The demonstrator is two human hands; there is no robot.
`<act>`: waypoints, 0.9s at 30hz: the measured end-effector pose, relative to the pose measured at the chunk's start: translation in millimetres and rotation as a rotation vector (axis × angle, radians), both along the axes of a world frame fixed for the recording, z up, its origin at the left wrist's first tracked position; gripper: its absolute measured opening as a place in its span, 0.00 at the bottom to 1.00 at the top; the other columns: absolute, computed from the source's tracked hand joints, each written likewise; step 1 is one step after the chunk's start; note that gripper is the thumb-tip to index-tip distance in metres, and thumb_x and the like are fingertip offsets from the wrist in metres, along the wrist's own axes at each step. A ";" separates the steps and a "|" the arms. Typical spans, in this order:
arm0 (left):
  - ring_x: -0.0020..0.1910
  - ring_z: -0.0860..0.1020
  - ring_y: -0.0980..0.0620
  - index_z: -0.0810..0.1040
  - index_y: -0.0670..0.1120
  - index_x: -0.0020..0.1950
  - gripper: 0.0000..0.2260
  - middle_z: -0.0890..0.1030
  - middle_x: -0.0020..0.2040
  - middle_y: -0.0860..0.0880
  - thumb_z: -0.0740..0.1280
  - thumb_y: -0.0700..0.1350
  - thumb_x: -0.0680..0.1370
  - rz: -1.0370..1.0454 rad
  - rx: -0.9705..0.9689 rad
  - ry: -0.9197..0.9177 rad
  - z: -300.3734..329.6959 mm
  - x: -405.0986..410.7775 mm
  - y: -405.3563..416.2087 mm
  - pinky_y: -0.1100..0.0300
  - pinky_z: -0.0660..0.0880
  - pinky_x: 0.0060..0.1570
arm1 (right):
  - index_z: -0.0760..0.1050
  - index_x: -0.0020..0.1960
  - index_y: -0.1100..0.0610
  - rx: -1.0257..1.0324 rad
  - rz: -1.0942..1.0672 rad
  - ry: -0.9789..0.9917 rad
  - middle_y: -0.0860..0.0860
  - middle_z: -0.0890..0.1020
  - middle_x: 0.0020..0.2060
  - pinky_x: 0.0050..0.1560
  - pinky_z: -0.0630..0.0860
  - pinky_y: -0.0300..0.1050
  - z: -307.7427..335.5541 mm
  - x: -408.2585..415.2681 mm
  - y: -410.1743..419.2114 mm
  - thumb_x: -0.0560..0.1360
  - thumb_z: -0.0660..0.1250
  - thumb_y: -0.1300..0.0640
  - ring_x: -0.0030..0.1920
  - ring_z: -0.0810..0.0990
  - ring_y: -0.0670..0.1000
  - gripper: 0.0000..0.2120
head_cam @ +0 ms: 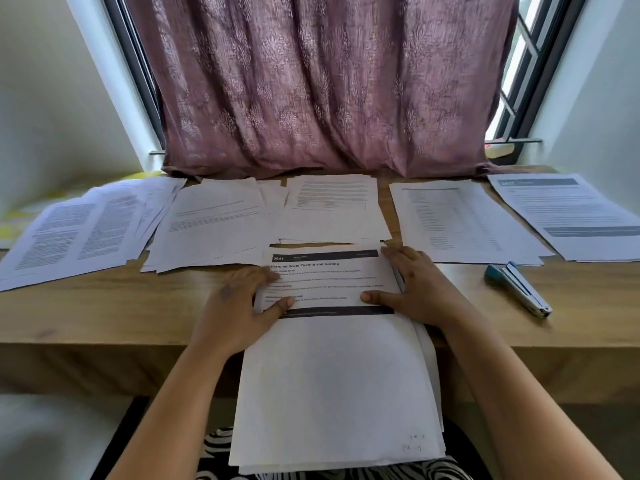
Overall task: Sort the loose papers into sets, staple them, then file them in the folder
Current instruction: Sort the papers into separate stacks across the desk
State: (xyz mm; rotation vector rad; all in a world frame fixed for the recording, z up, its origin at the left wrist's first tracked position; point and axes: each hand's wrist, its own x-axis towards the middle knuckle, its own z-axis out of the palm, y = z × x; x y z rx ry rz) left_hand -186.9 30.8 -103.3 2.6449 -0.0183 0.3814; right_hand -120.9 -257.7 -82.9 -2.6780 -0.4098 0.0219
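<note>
Paper stack [332, 375] sits between left hand [239, 306] and right hand [415, 289], overhanging the tabletop [104, 306] edge, both gripping its side edges, thumbs on top; light, floppy, sheets likely slide—square and pinch near the top corner.

You are sitting in a home room, at a wooden desk [104, 306] pushed up against a window [519, 81]. A patterned mauve curtain [311, 81] hangs over the barred panes, plain pale walls [52, 98] close in on both sides, and printed papers [464, 220] cover the desktop.
</note>
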 end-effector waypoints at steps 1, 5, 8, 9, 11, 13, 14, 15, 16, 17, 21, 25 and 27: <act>0.65 0.70 0.54 0.73 0.55 0.67 0.33 0.75 0.65 0.56 0.60 0.72 0.68 0.019 0.000 -0.004 0.6 0.4 -0.6 0.55 0.71 0.64 | 0.53 0.78 0.47 -0.022 0.014 0.000 0.44 0.56 0.77 0.75 0.55 0.51 0.0 0.8 0.0 0.68 0.66 0.30 0.76 0.54 0.50 0.45; 0.62 0.72 0.48 0.71 0.50 0.68 0.33 0.76 0.62 0.49 0.67 0.68 0.70 0.072 0.008 -0.017 5.0 0.9 -3.7 0.53 0.72 0.60 | 0.58 0.77 0.50 -0.059 0.045 0.001 0.46 0.57 0.77 0.75 0.54 0.51 4.0 3.4 0.6 0.70 0.64 0.31 0.76 0.55 0.51 0.42; 0.62 0.72 0.47 0.73 0.50 0.67 0.31 0.77 0.61 0.47 0.68 0.66 0.71 0.077 0.029 -0.028 3.7 0.8 -4.5 0.53 0.71 0.59 | 0.61 0.76 0.48 -0.031 0.061 0.003 0.46 0.60 0.76 0.75 0.56 0.54 1.0 4.3 -0.7 0.70 0.65 0.32 0.75 0.56 0.52 0.40; 0.62 0.72 0.47 0.73 0.50 0.67 0.31 0.77 0.61 0.48 0.68 0.66 0.71 0.079 0.025 -0.030 3.0 0.6 -4.0 0.53 0.71 0.59 | 0.62 0.76 0.47 -0.020 0.072 0.001 0.46 0.61 0.76 0.75 0.57 0.55 -1.0 4.8 -1.1 0.71 0.66 0.33 0.75 0.56 0.52 0.38; 0.62 0.72 0.48 0.73 0.50 0.67 0.31 0.77 0.61 0.48 0.68 0.67 0.71 0.080 0.016 -0.032 3.0 -0.4 -4.1 0.53 0.72 0.58 | 0.65 0.74 0.47 0.009 0.088 -0.021 0.45 0.64 0.74 0.74 0.59 0.56 -2.9 4.2 -1.6 0.71 0.67 0.34 0.74 0.58 0.51 0.36; 0.62 0.72 0.48 0.72 0.49 0.68 0.32 0.77 0.61 0.49 0.68 0.66 0.71 0.082 0.010 -0.041 3.9 -1.0 -5.4 0.52 0.72 0.57 | 0.70 0.71 0.49 0.064 0.097 -0.077 0.45 0.70 0.69 0.71 0.65 0.52 -3.1 2.7 -1.8 0.71 0.70 0.37 0.69 0.64 0.51 0.32; 0.61 0.72 0.48 0.71 0.49 0.68 0.32 0.77 0.61 0.49 0.68 0.66 0.71 0.085 0.004 -0.051 4.2 -1.2 -6.1 0.52 0.73 0.57 | 0.73 0.66 0.48 0.105 0.106 -0.109 0.45 0.74 0.63 0.65 0.71 0.47 -3.2 0.9 -1.5 0.71 0.71 0.39 0.64 0.69 0.50 0.27; 0.61 0.73 0.48 0.71 0.48 0.68 0.32 0.77 0.61 0.49 0.69 0.66 0.71 0.091 -0.009 -0.060 4.0 -1.9 -6.3 0.51 0.74 0.56 | 0.75 0.60 0.47 0.146 0.124 -0.137 0.44 0.76 0.56 0.56 0.74 0.41 -3.9 -1.5 -1.6 0.71 0.72 0.41 0.57 0.73 0.49 0.21; 0.61 0.74 0.48 0.71 0.48 0.68 0.31 0.77 0.61 0.49 0.69 0.65 0.71 0.100 -0.027 -0.067 4.2 -3.2 -6.8 0.50 0.75 0.55 | 0.74 0.55 0.46 0.181 0.145 -0.162 0.43 0.77 0.51 0.48 0.74 0.36 -4.6 -4.6 -1.5 0.71 0.72 0.43 0.51 0.76 0.48 0.16; 0.61 0.74 0.47 0.71 0.48 0.67 0.30 0.77 0.61 0.49 0.70 0.64 0.72 0.107 -0.047 -0.075 4.4 -4.8 -6.8 0.50 0.75 0.56 | 0.73 0.52 0.48 0.214 0.158 -0.186 0.44 0.78 0.49 0.44 0.74 0.34 -5.2 -6.6 -2.4 0.73 0.72 0.45 0.47 0.77 0.48 0.13; 0.65 0.72 0.48 0.70 0.47 0.70 0.29 0.76 0.65 0.48 0.72 0.58 0.73 0.188 -0.225 -0.162 14.5 -13.8 -11.9 0.52 0.72 0.60 | 0.74 0.52 0.58 0.558 0.134 -0.230 0.49 0.82 0.47 0.41 0.78 0.33 5.6 -9.2 -5.4 0.78 0.67 0.55 0.45 0.82 0.44 0.07; 0.56 0.74 0.56 0.65 0.50 0.73 0.34 0.76 0.62 0.55 0.70 0.62 0.73 0.198 -0.492 -0.094 39.0 -15.1 -33.6 0.59 0.71 0.53 | 0.76 0.52 0.59 0.867 -0.051 -0.213 0.49 0.83 0.42 0.44 0.79 0.40 33.9 5.1 -17.8 0.77 0.69 0.55 0.41 0.81 0.44 0.08; 0.53 0.75 0.55 0.67 0.48 0.72 0.34 0.76 0.56 0.55 0.70 0.63 0.72 0.166 -0.429 0.005 48.5 -12.2 -47.6 0.58 0.71 0.52 | 0.77 0.52 0.59 0.993 -0.140 -0.236 0.50 0.84 0.41 0.48 0.80 0.48 48.9 13.1 -30.2 0.76 0.69 0.54 0.42 0.82 0.49 0.10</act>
